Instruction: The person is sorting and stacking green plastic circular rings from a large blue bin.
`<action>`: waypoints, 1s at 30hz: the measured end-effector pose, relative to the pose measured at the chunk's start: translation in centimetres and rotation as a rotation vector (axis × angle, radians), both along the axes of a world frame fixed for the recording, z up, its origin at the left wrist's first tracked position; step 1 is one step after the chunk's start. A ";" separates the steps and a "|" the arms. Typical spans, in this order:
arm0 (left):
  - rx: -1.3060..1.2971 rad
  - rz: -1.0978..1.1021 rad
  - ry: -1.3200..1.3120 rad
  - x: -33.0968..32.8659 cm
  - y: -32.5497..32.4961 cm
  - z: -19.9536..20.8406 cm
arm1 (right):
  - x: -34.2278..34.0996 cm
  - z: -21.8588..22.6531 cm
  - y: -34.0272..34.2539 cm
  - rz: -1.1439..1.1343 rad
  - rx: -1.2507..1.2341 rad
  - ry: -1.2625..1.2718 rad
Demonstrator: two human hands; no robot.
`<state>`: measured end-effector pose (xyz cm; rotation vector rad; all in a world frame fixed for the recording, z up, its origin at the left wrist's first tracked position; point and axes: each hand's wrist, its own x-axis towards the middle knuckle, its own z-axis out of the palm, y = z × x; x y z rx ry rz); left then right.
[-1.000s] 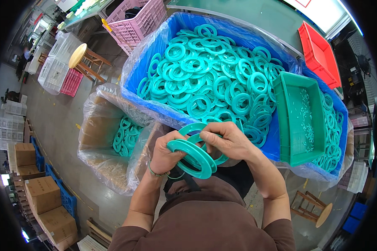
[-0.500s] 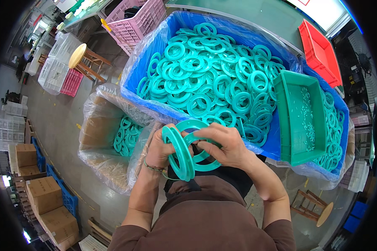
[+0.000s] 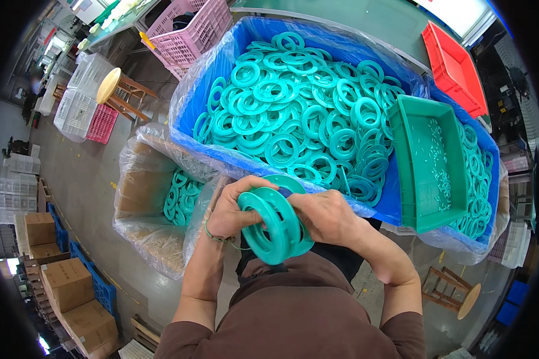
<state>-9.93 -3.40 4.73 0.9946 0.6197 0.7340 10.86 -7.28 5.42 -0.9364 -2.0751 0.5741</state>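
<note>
Teal plastic rings [image 3: 274, 236] are held together in front of my body, a grooved one with another flat ring behind it. My left hand [image 3: 232, 210] grips their left side, its thumb passing through the opening. On the other side my right hand [image 3: 328, 216] pinches the rear ring, its fingertips partly hidden behind the rings. Just beyond my hands, a blue bin [image 3: 384, 200] lined with clear plastic holds a heap of similar teal rings [image 3: 281, 149].
A plastic-lined carton [image 3: 139, 197] with more rings stands to the left. A green tray [image 3: 422, 179] holding small pale bits rests across the bin's right part. Beyond are a red crate [image 3: 455, 69] and a pink crate [image 3: 188, 39]. Wooden stools [image 3: 109, 85] stand on the floor.
The held rings have turned more face-on towards me and come closer together. My right hand has closed in, its fingers moving from the top of the rear ring to its right side.
</note>
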 end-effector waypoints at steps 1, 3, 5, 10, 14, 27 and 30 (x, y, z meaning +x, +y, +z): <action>0.057 -0.026 0.095 0.5 -0.1 0.5 | -0.2 0.0 0.0 -0.039 -0.004 0.112; 0.116 -0.055 0.193 0.7 -0.2 0.3 | -0.3 0.4 0.1 -0.039 -0.032 0.151; 0.012 -0.130 0.175 0.4 -0.3 -1.4 | -0.5 0.5 0.2 -0.114 0.005 0.211; -0.287 0.131 -0.355 1.2 -0.8 -1.4 | 1.7 1.0 0.4 -0.323 -0.430 0.920; -0.388 0.139 -0.482 1.4 -0.9 -0.8 | 1.7 -0.3 -0.3 -0.268 -0.903 1.287; -0.379 0.244 -0.701 1.5 -1.2 -1.8 | -1.5 -1.9 -1.1 -0.263 -1.061 1.271; -0.388 0.213 -0.730 1.5 -1.3 -2.1 | -0.6 -3.0 -1.0 0.055 -1.266 1.334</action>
